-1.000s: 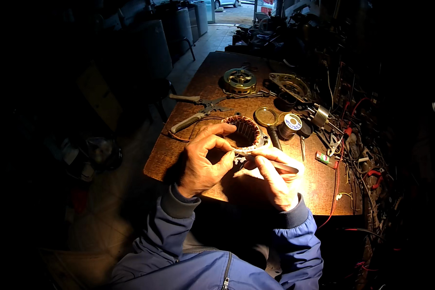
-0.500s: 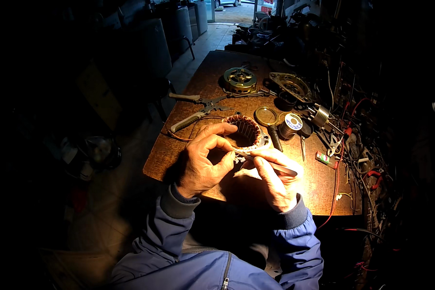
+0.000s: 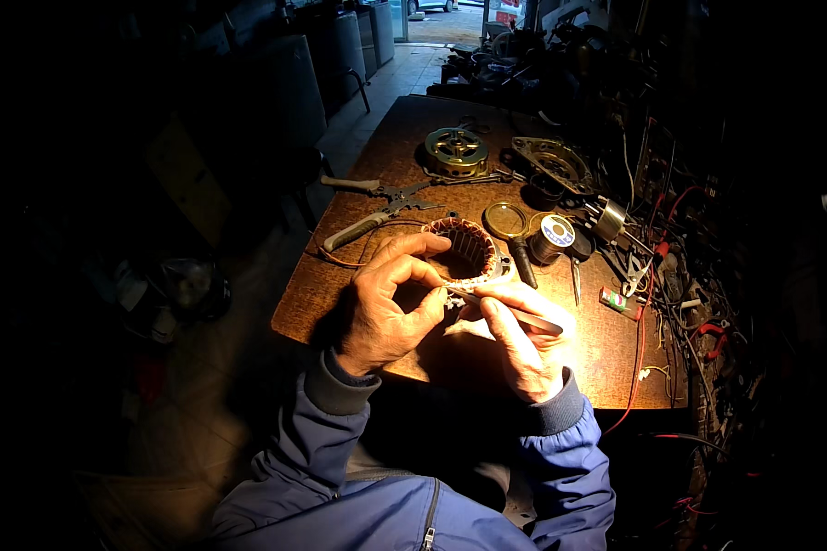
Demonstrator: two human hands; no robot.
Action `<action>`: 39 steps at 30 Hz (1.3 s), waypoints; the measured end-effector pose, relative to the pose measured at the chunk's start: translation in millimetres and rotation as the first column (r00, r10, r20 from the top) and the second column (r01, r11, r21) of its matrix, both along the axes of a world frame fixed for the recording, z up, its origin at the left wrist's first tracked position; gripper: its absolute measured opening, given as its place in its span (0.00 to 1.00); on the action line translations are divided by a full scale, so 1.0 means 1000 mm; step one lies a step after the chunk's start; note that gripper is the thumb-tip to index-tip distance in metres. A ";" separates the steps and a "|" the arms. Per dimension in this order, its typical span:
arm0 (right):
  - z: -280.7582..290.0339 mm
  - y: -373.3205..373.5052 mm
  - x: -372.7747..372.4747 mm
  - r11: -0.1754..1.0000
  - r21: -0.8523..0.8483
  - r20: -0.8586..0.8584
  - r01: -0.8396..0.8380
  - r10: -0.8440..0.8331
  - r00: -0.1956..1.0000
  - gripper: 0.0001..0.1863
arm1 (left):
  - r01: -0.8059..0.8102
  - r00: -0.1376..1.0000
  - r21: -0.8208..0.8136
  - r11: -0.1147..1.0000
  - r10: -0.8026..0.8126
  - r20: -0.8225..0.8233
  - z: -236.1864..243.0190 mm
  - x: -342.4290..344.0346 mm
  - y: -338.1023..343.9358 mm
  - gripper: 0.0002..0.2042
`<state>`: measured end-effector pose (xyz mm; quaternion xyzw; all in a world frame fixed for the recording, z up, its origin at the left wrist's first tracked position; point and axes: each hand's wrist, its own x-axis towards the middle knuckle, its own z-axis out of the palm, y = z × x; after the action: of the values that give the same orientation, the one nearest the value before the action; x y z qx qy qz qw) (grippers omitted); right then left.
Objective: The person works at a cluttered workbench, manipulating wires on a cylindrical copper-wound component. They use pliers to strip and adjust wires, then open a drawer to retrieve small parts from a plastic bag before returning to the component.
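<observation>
A ring-shaped motor stator (image 3: pixel 473 250) with copper windings laced round its rim stands on the wooden table. My left hand (image 3: pixel 390 298) grips its near left side, one finger on the upper rim and the thumb by the lower edge. In my right hand (image 3: pixel 524 344) is a slim metal tool, apparently tweezers (image 3: pixel 540 323), held like a pen. Its tip points at the stator's near edge, close to my left fingertips. Small pale wire ends (image 3: pixel 455 302) show below that spot. Exact contact at the tip is too small to make out.
Pliers (image 3: pixel 363 225) lie left of the stator on the table (image 3: pixel 317 294). Beyond are a brass-coloured motor cover (image 3: pixel 457 151) and another metal housing (image 3: pixel 553 163). A magnifying glass (image 3: pixel 506 220), solder spool (image 3: pixel 553 237) and rotor (image 3: pixel 606 220) sit rightward, near tangled wires (image 3: pixel 698 321).
Almost nothing differs. The tool in my right hand has tilted or shifted very slightly; my left hand and the stator stay in place.
</observation>
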<state>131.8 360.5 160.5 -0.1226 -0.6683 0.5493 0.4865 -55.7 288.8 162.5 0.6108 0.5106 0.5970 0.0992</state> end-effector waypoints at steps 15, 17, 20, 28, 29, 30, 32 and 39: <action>-0.006 -0.002 -0.008 0.999 -0.009 0.037 0.046 -0.045 0.998 0.12 | -0.026 1.000 0.045 0.999 0.025 0.018 0.003 0.002 -0.002 0.09; -0.003 -0.004 -0.008 0.996 -0.077 0.024 0.052 -0.050 0.998 0.12 | -0.116 0.990 0.093 0.989 0.122 -0.065 0.007 0.008 -0.009 0.12; -0.005 -0.004 -0.011 0.993 -0.112 -0.035 0.040 -0.044 0.998 0.12 | -0.260 0.943 0.141 0.955 0.282 -0.174 0.001 0.014 -0.025 0.16; -0.006 -0.003 -0.022 0.990 0.002 -0.047 0.144 -0.144 0.988 0.11 | -0.272 0.951 -0.022 0.962 0.265 -0.157 -0.016 0.018 -0.027 0.09; -0.004 -0.004 -0.019 0.990 -0.089 -0.052 0.110 -0.115 0.992 0.11 | -0.255 0.952 0.017 0.967 0.254 -0.173 -0.019 0.016 -0.026 0.08; 0.000 -0.003 -0.017 0.989 -0.127 -0.060 0.075 -0.083 0.995 0.11 | -0.237 0.951 0.055 0.970 0.243 -0.189 -0.020 0.015 -0.025 0.08; 0.000 -0.002 -0.015 0.978 -0.197 -0.055 0.072 -0.085 0.995 0.11 | -0.189 0.976 0.054 0.981 0.193 -0.098 -0.019 0.009 -0.028 0.06; -0.002 -0.003 -0.018 0.980 -0.165 -0.041 0.107 -0.116 0.992 0.12 | -0.224 0.946 0.088 0.971 0.239 -0.218 0.011 -0.037 -0.010 0.16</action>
<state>114.2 357.4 158.7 -0.1852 -0.6009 0.5767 0.5216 -92.6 278.6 173.0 0.6135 0.5678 0.5465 -0.0495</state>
